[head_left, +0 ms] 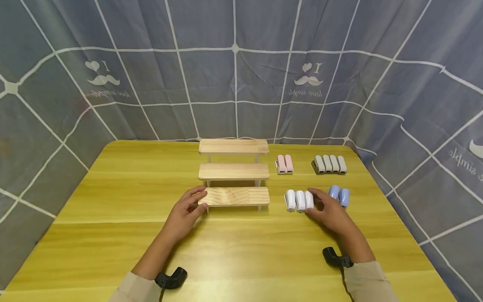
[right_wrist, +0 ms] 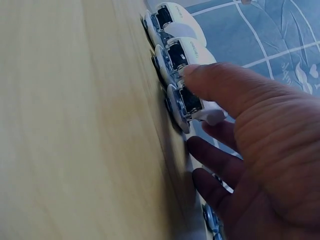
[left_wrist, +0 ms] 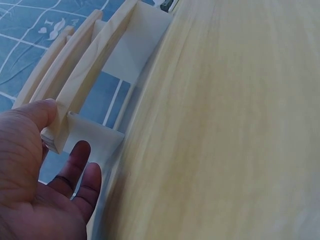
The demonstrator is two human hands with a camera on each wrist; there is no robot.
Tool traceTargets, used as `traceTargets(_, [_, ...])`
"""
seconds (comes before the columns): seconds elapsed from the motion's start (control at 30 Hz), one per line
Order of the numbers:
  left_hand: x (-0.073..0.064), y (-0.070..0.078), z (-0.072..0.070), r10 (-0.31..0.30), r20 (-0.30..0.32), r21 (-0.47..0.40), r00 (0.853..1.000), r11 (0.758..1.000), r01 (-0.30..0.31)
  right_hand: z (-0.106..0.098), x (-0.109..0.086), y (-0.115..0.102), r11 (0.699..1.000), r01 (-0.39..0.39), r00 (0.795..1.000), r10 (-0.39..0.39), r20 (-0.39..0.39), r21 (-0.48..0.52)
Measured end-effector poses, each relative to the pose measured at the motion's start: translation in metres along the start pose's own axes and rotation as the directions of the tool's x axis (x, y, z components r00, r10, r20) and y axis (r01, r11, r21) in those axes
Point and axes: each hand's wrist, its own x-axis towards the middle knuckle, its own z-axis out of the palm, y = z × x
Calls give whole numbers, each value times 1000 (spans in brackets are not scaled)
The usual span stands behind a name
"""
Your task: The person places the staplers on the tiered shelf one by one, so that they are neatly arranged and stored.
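Note:
A three-tier wooden display stand (head_left: 234, 196) stands mid-table on pale supports. My left hand (head_left: 184, 214) pinches the left end of its lowest board between thumb and forefinger; in the left wrist view the other fingers hang beside a white support (left_wrist: 95, 137). To the right, three white mini staplers (head_left: 299, 200) stand side by side. The rightmost white stapler (right_wrist: 212, 111) is between the thumb and forefinger of my right hand (head_left: 332, 213), which grips it by its front and back ends. Part of that stapler is hidden behind the thumb in the right wrist view.
Two blue staplers (head_left: 344, 197) sit just right of the right hand, partly covered by it. Farther back are two pink staplers (head_left: 284, 164) and a row of several grey ones (head_left: 329, 164). A grey checked curtain (head_left: 211, 75) surrounds the yellow wood-grain table (head_left: 113, 235).

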Motion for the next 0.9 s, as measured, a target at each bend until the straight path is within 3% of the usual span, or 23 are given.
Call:
traceTargets(0.2, [-3,4,-4,7,3,-15,1000,1000,-7,0,0,-1,999,1,1000,-1,22,-35])
traceTargets(0.63, [2,3,-1,31,-4,-38,1000,999,-31,-6,3,-1,998,-23,998,20,-67,-54])
traceTargets(0.9, [0,3,-1,29,-3,-39,1000,999,-29,-4,2,-2,996,2,997,4,-72,85])
